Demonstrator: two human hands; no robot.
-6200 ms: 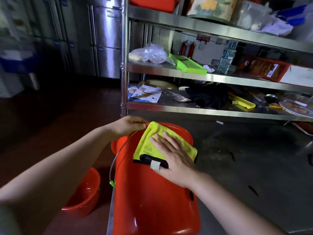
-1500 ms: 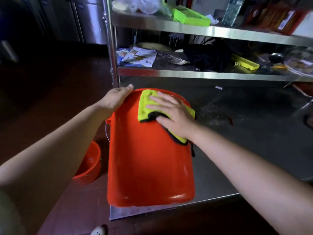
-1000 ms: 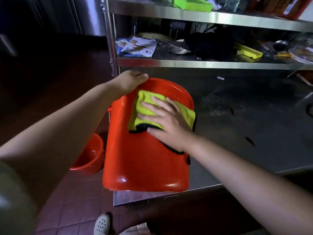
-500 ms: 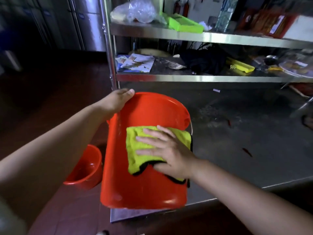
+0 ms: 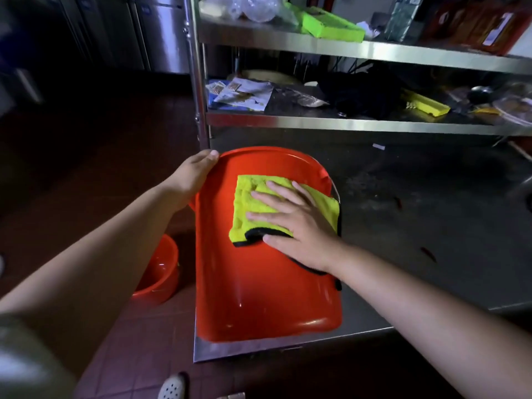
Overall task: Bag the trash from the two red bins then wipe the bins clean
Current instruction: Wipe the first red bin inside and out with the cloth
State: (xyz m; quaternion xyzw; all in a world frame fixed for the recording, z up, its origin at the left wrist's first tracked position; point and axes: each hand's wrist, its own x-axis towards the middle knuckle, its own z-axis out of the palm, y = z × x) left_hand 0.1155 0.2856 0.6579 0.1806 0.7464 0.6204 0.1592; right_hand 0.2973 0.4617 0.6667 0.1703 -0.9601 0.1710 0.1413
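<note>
Red bin [image 5: 259, 286] lies on its side, rim away; left hand [image 5: 193, 175] grips rim, flat right hand [image 5: 299, 226] presses yellow cloth [image 5: 253, 203].

Both forearms are bare from the wrists up to where they leave the frame, with no watch, band or glove visible on either. The left hand [image 5: 192, 176] and right hand [image 5: 299, 226] show no rings. At about 7 o'clock a blurred, pale greenish-grey sleeve [image 5: 20, 358] edge covers the left upper arm. At 6 o'clock, a light perforated clog-style shoe [image 5: 172, 387] shows its toe.
</note>
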